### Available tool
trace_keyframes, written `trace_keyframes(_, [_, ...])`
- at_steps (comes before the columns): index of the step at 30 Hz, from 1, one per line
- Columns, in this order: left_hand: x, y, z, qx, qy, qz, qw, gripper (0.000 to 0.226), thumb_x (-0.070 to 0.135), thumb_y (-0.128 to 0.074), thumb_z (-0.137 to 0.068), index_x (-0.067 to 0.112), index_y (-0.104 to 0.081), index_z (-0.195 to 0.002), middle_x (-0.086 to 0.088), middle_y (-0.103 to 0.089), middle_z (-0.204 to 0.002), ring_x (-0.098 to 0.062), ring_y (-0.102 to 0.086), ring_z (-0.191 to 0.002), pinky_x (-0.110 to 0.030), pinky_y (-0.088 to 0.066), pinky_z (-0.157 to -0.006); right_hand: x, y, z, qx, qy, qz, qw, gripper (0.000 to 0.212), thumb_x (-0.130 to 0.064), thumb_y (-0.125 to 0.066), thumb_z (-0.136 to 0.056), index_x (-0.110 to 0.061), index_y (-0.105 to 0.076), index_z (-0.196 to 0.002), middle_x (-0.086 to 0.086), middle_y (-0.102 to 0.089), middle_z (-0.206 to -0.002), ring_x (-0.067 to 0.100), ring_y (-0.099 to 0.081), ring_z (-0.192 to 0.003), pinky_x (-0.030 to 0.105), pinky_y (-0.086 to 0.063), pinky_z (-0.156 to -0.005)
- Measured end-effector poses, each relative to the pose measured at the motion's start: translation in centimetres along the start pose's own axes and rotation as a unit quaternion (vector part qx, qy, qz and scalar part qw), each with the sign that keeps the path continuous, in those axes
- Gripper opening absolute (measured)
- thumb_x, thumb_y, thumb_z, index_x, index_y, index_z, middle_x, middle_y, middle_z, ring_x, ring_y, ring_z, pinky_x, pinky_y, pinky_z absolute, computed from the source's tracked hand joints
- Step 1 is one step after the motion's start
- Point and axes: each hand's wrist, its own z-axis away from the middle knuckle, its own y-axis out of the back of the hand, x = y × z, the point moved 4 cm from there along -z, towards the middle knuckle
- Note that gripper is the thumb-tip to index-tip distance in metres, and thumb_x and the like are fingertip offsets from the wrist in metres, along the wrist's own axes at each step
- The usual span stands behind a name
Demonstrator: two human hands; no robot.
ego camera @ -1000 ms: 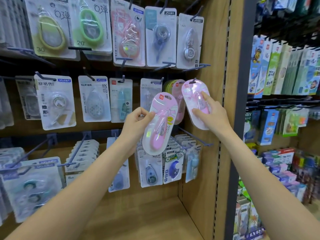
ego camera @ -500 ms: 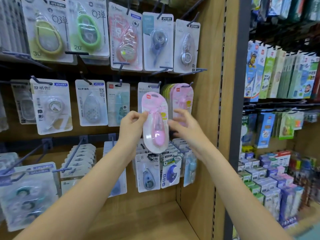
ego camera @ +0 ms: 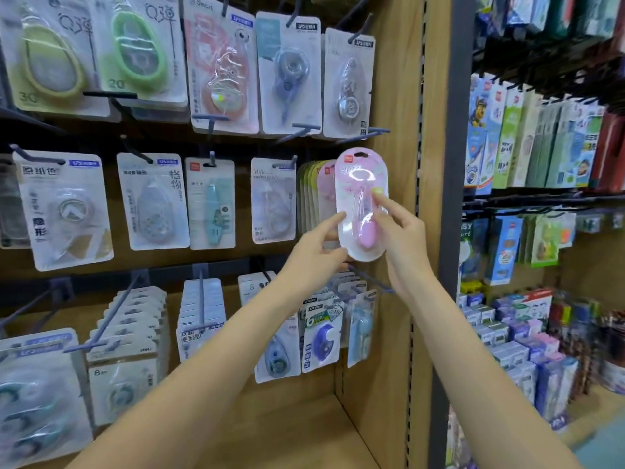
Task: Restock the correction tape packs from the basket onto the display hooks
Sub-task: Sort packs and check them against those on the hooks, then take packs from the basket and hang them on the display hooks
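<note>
Since a row of green and pink oval packs (ego camera: 313,194) already hangs on the middle-row hook at the right end of the wooden display wall (ego camera: 395,96), looks like restocking is well underway, but hard to call how much is left, because no basket shows anywhere in view. Currently mid-hang on one more: a pink oval blister pack of correction tape (ego camera: 361,203), upright, right at the front of that hanging row, top hole up about where the hook tip should be. Can't tell if the hook is actually through the hole yet, too blurry and glare across the plastic. On the grip: right hand (ego camera: 400,231) pinching the pack, forefinger laid on the front of the blister and the rest of the hand wrapped along the right edge. Left hand (ego camera: 318,247) touching the lower left edge with fingertips, thumb under the bottom corner, so a light steadying pinch rather than a full clench. Probably still needs a push back along the hook and then both hands letting go. Below, lower hooks hold other tape packs (ego camera: 321,333), untouched, and a neighbouring shelf unit (ego camera: 453,164) stands just to the right.
</note>
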Motion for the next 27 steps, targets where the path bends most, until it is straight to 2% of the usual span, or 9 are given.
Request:
trace_keyframes(3, [0.0, -0.2, 0.1, -0.019, 0.001, -0.004, 1.0, 0.059, 0.006, -0.051, -0.093, 0.025, -0.029, -0.145, 0.004, -0.056, -0.116, -0.01, -0.061, -0.101, -0.016, -0.052, -0.08, 0.0, 0.4, -0.2, 0.002, 0.015, 0.028, 0.999, 0.031, -0.012, -0.05, -0.096, -0.012, -0.06, -0.125, -0.001, -0.062, -0.122, 0.012, -0.057, -0.11, 0.025, -0.048, -0.092])
trace_keyframes(7, [-0.2, -0.5, 0.2, -0.036, 0.007, -0.026, 0.999, 0.061, 0.002, -0.047, -0.093, 0.024, -0.027, -0.146, -0.004, -0.057, -0.121, -0.007, -0.065, -0.092, -0.022, -0.049, -0.089, 0.7, 1.0, -0.6, -0.025, -0.01, 0.041, 0.999, 0.032, -0.012, -0.045, -0.098, -0.013, -0.059, -0.126, -0.001, -0.061, -0.124, 0.011, -0.055, -0.114, 0.024, -0.046, -0.094])
trace_keyframes(10, [-0.8, -0.2, -0.3, -0.047, 0.022, -0.073, 0.996, 0.061, 0.005, -0.048, -0.092, 0.025, -0.027, -0.146, -0.002, -0.06, -0.121, -0.013, -0.061, -0.103, -0.026, -0.045, -0.094, 1.2, 0.5, -2.1, -0.041, 0.017, 0.157, 0.987, 0.033, -0.017, -0.043, -0.099, -0.014, -0.057, -0.128, 0.001, -0.058, -0.126, 0.012, -0.053, -0.113, 0.017, -0.044, -0.089])
trace_keyframes(13, [-2.2, 0.7, -0.2, -0.028, 0.064, -0.123, 0.99, 0.058, 0.008, -0.05, -0.092, 0.016, -0.028, -0.145, -0.002, -0.059, -0.126, -0.015, -0.053, -0.114, -0.031, -0.042, -0.098, 1.5, -1.3, -4.7, -0.045, 0.041, 0.284, 0.957, 0.036, -0.017, -0.04, -0.099, -0.012, -0.055, -0.131, 0.005, -0.046, -0.126, 0.02, -0.052, -0.097, 0.017, -0.04, -0.079])
trace_keyframes(14, [-2.7, 1.2, 0.0, -0.011, 0.074, -0.133, 0.988, 0.056, 0.008, -0.051, -0.092, 0.015, -0.031, -0.144, -0.002, -0.059, -0.126, -0.016, -0.053, -0.113, -0.03, -0.043, -0.095, 1.7, -1.9, -5.3, -0.054, 0.03, 0.311, 0.948, 0.036, -0.018, -0.039, -0.099, -0.011, -0.054, -0.132, 0.006, -0.041, -0.125, 0.022, -0.05, -0.096, 0.02, -0.039, -0.081])
trace_keyframes(17, [-3.3, 3.9, 1.5, 0.068, 0.073, -0.149, 0.984, 0.044, 0.006, -0.049, -0.091, 0.014, -0.043, -0.134, -0.003, -0.06, -0.12, -0.015, -0.057, -0.1, -0.021, -0.044, -0.078, 1.9, -2.8, -4.4, -0.03, -0.003, 0.419, 0.907, 0.034, -0.019, -0.04, -0.097, -0.012, -0.052, -0.128, 0.015, -0.029, -0.135, 0.034, -0.039, -0.117, 0.033, -0.032, -0.099])
trace_keyframes(21, [-3.5, 9.8, 6.5, 0.209, 0.041, -0.121, 0.969, 0.03, 0.002, -0.048, -0.091, 0.016, -0.052, -0.117, 0.002, -0.061, -0.104, -0.013, -0.06, -0.096, -0.014, -0.047, -0.076, -0.2, -4.7, 2.7, 0.056, 0.147, 0.429, 0.889, 0.034, -0.007, -0.049, -0.086, -0.012, -0.055, -0.119, 0.014, -0.029, -0.141, 0.035, -0.029, -0.126, 0.045, -0.027, -0.104])
trace_keyframes(24, [-3.6, 15.8, 14.1, 0.325, 0.026, -0.139, 0.935, 0.024, -0.002, -0.045, -0.089, 0.016, -0.053, -0.102, 0.007, -0.061, -0.089, -0.01, -0.061, -0.088, -0.018, -0.049, -0.076, -0.6, -9.2, 8.3, -0.008, 0.209, 0.374, 0.903, 0.028, -0.009, -0.051, -0.084, -0.01, -0.057, -0.111, 0.017, -0.032, -0.137, 0.035, -0.03, -0.128, 0.04, -0.025, -0.104])
trace_keyframes(27, [-3.7, 21.3, 24.6, 0.455, 0.024, -0.189, 0.87, 0.025, -0.007, -0.04, -0.085, 0.013, -0.053, -0.091, 0.01, -0.059, -0.078, -0.008, -0.06, -0.077, -0.018, -0.049, -0.075, -0.5, -16.3, 15.3, -0.143, 0.219, 0.294, 0.919, 0.025, -0.011, -0.052, -0.084, -0.008, -0.06, -0.107, 0.021, -0.036, -0.132, 0.036, -0.032, -0.126, 0.025, -0.021, -0.097])
